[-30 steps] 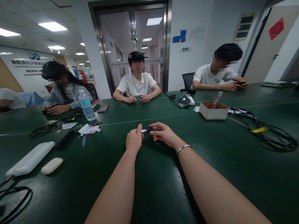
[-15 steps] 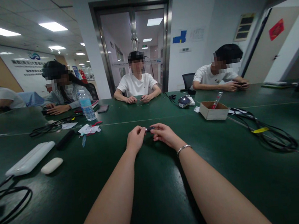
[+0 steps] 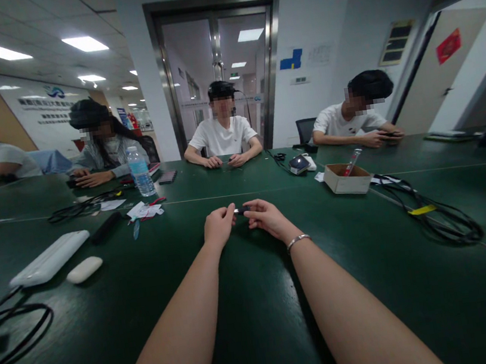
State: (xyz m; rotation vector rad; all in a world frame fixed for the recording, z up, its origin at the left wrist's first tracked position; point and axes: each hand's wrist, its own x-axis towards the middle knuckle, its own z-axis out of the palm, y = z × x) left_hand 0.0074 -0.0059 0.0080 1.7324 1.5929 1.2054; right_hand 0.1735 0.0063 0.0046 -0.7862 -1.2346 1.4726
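Observation:
Over the middle of the green table, a small black stick with a silvery end (image 3: 241,210) bridges the gap between my hands. My left hand (image 3: 219,228) pinches its silvery left end between thumb and fingers. Closed on the black right part are the thumb and fingertips of my right hand (image 3: 266,217), with a metal bangle (image 3: 299,241) round that wrist. My fingers cover both ends of the stick, and it is too small for me to tell its exact kind.
To the left lie a white power bank (image 3: 50,259), a white oval case (image 3: 85,270) and papers (image 3: 144,210) near a water bottle (image 3: 140,171). On the right are a small open box (image 3: 347,179) and coiled black cable (image 3: 444,217). Several people sit across the table (image 3: 264,335).
My left fingertips have shifted very slightly left, and a little more of the silvery end shows. My right hand stays in place on the black part.

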